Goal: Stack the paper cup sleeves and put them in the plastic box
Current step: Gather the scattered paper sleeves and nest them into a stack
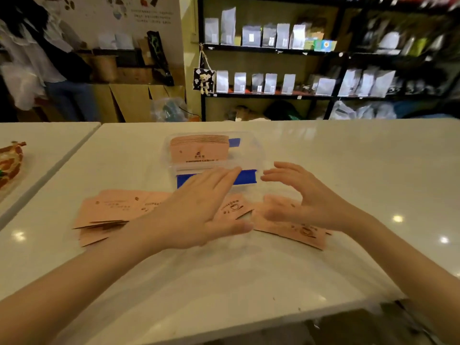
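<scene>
A clear plastic box (256, 148) with blue clips stands at the middle of the white table, and a stack of pink paper sleeves (199, 151) leans upright inside it. Loose pink sleeves lie flat in front of it, one pile at the left (109, 210) and several more at the right (291, 227). My left hand (196, 212) hovers open, fingers stretched, over the sleeves just before the box. My right hand (303, 197) is open and curved above the right pile. Neither hand holds a sleeve.
The white table (224, 277) ends close to me at its front edge. A second table (44, 140) adjoins at the left, carrying an orange patterned object (10, 163). Black shelves (273, 53) with silver bags stand behind, and a person (49, 58) is at the far left.
</scene>
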{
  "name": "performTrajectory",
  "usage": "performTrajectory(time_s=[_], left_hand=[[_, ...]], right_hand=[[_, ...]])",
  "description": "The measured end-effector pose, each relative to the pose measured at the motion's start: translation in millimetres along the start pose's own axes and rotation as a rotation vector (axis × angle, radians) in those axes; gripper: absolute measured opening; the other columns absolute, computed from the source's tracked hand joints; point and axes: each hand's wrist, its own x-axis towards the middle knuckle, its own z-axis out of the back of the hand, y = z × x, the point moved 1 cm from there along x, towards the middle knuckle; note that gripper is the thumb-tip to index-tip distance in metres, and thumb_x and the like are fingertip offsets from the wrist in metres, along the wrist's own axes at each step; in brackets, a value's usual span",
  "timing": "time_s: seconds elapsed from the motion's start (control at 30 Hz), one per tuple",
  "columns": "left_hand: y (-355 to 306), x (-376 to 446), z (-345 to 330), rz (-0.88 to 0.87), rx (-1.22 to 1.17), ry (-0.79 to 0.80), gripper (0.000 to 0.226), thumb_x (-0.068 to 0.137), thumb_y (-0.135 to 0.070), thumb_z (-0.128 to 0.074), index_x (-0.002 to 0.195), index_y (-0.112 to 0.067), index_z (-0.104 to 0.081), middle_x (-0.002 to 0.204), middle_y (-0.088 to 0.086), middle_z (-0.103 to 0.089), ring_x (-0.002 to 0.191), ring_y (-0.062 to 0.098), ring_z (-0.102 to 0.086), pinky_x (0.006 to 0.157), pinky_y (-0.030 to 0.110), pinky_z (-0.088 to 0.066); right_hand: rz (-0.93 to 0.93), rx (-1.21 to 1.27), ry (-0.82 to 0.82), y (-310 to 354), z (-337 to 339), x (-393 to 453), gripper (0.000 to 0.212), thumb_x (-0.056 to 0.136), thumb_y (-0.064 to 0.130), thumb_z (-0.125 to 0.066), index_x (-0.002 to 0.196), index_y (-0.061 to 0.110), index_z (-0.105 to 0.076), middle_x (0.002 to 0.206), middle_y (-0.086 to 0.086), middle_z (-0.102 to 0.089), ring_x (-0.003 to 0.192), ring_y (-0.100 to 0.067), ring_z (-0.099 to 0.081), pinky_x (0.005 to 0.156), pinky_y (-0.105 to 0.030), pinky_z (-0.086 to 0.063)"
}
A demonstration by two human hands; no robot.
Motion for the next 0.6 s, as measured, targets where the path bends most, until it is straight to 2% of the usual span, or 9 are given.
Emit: performTrajectory(time_s=[0.1,0.17,0.23,0.4,0.47,0.6], left_hand=[[-7.2,12.2,-9.5,0.059,0.065,0.070,0.089,0.070,-0.071,-0.033,0.140,-0.028,0.001,0.153,-0.009,-0.003,0.138,0.009,-0.004,0.111,0.028,-0.010],[-6.4,17.8,-15.3,0.086,0.116,0.077,0.084,0.073,-0.069,-0.036,0.139,-0.024,-0.012,0.151,-0.005,-0.017,0.136,0.012,-0.017,0.109,0.030,-0.021],[-2.7,20.4,-20.4,0.094,0.139,0.083,0.078,0.073,-0.067,-0.040,0.135,-0.023,-0.022,0.145,-0.005,-0.029,0.129,0.013,-0.029,0.103,0.030,-0.030],[4.2,21.7,-28.2,0.129,0.206,0.062,0.073,0.075,-0.064,-0.041,0.133,-0.022,-0.026,0.142,-0.003,-0.036,0.127,0.014,-0.033,0.103,0.030,-0.030],[6.3,22.0,-28.9,0.141,0.240,0.053,0.071,0.076,-0.064,-0.039,0.132,-0.021,-0.029,0.138,-0.001,-0.041,0.124,0.016,-0.037,0.101,0.031,-0.032],[6.7,22.4,-26.0,0.178,0.263,0.031,0.065,0.077,-0.062,-0.041,0.127,-0.021,-0.035,0.129,0.000,-0.049,0.115,0.018,-0.044,0.093,0.031,-0.037]], right_hand=[[-0.043,-0.056,0.033,-19.0,0.1,-15.7,0.071,0.067,0.049,-0.067,0.130,0.031,-0.038,0.144,0.014,-0.032,0.136,-0.003,-0.010,0.111,-0.027,-0.008],[-0.062,-0.114,0.050,-30.7,-2.7,-22.9,0.076,0.066,0.052,-0.067,0.132,0.029,-0.036,0.145,0.014,-0.030,0.136,-0.002,-0.008,0.107,-0.022,-0.005],[-0.076,-0.141,0.057,-39.9,-5.4,-28.3,0.081,0.065,0.056,-0.067,0.134,0.028,-0.035,0.146,0.013,-0.029,0.136,-0.003,-0.007,0.106,-0.023,-0.004],[-0.079,-0.114,0.048,-51.3,-11.3,-35.4,0.087,0.059,0.060,-0.067,0.134,0.028,-0.036,0.146,0.013,-0.028,0.134,0.000,-0.007,0.106,-0.022,-0.003],[-0.064,-0.115,0.028,-53.3,-13.7,-36.0,0.085,0.058,0.062,-0.065,0.132,0.029,-0.038,0.145,0.013,-0.030,0.130,0.004,-0.008,0.105,-0.021,-0.002],[-0.048,-0.112,-0.020,-56.4,-16.9,-35.2,0.076,0.062,0.058,-0.067,0.128,0.029,-0.044,0.142,0.011,-0.037,0.134,-0.003,-0.014,0.105,-0.021,-0.004]])
